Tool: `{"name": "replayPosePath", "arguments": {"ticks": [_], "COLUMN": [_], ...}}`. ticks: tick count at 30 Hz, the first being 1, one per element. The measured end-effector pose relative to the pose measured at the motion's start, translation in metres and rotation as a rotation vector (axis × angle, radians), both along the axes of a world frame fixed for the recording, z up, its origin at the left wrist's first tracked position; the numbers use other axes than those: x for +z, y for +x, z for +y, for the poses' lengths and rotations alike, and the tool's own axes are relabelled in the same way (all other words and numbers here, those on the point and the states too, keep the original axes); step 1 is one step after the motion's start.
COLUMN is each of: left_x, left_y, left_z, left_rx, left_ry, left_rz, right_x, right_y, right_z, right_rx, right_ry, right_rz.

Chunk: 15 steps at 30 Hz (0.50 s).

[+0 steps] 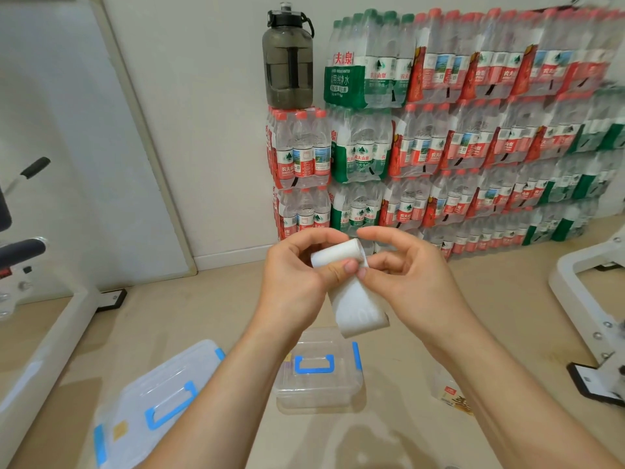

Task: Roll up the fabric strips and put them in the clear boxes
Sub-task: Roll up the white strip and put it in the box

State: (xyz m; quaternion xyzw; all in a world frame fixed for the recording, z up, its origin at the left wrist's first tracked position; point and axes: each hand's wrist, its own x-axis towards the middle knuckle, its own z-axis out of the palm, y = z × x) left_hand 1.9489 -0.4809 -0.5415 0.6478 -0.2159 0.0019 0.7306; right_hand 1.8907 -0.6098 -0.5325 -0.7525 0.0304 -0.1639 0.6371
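A white fabric strip point(358, 306) is held up in front of me, its upper end wound into a small roll and its loose tail hanging down. My left hand point(297, 279) pinches the roll between thumb and fingers. My right hand point(409, 275) pinches the roll's other end, fingers curled over its top. Below on the floor stand two clear boxes with blue handles and clips: a small one point(318, 377) under the hanging tail and a larger one point(152, 401) to the left, both with lids on.
Stacked packs of bottled water point(473, 137) line the far wall, with a dark water jug point(287, 59) on top. White exercise-machine frames stand at the left point(44, 336) and right point(588, 299). A small packet point(453, 394) lies on the floor at the right.
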Motion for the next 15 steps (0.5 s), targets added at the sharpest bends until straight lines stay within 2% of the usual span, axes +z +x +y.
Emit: {"name": "replayPosePath", "arguments": {"ticks": [4,8,15], "left_x": [0.000,-0.002,0.013], "left_y": [-0.001,-0.004,0.001], "left_z": [-0.001,-0.004,0.019], "left_rx": [0.001,0.047,-0.221], "left_ry": [0.019,0.189,0.411], "left_rz": [-0.046,-0.234,-0.188], "right_x": [0.001,0.001,0.006], "right_y": [-0.001,-0.001,-0.003], "right_z": [0.001,-0.001,-0.017], "right_rx": [0.025,-0.010,0.087], "right_ry": [0.089,0.120,0.069], "right_rz": [0.009,0.019,0.064]}}
